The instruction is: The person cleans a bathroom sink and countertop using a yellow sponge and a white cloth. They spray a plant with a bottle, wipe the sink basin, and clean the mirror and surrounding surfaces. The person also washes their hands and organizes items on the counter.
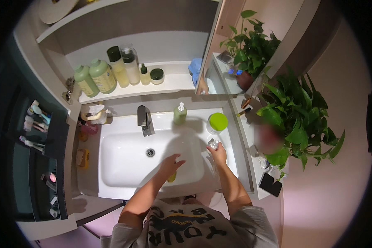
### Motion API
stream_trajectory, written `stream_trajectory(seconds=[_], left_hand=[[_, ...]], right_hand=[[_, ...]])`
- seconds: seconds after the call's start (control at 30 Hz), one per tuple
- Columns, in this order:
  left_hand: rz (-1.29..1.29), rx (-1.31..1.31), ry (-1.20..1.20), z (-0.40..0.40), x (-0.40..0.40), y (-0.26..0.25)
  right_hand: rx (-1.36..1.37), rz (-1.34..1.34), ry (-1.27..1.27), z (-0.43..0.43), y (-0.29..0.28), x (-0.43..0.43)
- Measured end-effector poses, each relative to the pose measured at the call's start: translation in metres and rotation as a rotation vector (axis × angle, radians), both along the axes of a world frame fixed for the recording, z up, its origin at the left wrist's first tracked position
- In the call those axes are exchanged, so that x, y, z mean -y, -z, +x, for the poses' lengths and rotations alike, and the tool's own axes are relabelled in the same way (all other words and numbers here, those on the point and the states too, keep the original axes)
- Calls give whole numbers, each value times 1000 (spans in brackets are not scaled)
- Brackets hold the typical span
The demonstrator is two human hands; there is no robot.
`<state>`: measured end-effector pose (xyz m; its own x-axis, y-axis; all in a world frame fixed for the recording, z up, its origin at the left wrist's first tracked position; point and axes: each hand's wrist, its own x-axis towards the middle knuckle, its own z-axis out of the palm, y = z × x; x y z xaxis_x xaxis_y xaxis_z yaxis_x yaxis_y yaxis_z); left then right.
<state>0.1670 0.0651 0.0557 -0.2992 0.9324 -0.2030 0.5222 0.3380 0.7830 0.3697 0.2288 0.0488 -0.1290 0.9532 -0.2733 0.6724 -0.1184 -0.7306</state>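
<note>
At the right rim of the white washbasin (124, 167), my right hand (219, 155) has its fingers around a small clear bottle (214, 144) with a whitish top. My left hand (171, 164) is over the basin, thumb and fingers apart, holding nothing. Just below it, partly covered by my forearm, a small yellow item (172, 177) shows near the basin's front side; its kind is unclear. A jar with a lime-green lid (218, 121) stands behind the clear bottle. On the back ledge are a green pump bottle (180, 114) and a dark faucet (144, 119).
An open cabinet shelf (176, 82) above holds green bottles (103, 77), cosmetic bottles and a jar (157, 76). To the right stand a leafy potted plant (297, 114) and a black phone (270, 184). Toothbrushes (38, 113) hang in a dark organizer at left. A yellow box (83, 158) sits beside the basin.
</note>
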Motion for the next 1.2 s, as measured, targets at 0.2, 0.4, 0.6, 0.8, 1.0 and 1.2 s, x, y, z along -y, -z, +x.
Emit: stream_trajectory(seconds=[0.2,0.4,0.6,0.8,1.0,1.2], left_hand=[[16,262,-297,-41,106,-16],[90,444,-606,-57,161,-2],[102,473,-649,-67,164,1],[148,466,-683,-81,173,6],[206,563,-750,-93,185,18],[291,673,-783,-97,184,18]], right_hand=[[119,263,-398,-27,-43,-11],[-171,454,-722,-122,-241,-29],[170,744,-670,-201,-300,-80],[375,646,-705,-239,-286,-114],[128,460,-671,-252,-266,-135],[58,276,-607,-257,-283,-112]])
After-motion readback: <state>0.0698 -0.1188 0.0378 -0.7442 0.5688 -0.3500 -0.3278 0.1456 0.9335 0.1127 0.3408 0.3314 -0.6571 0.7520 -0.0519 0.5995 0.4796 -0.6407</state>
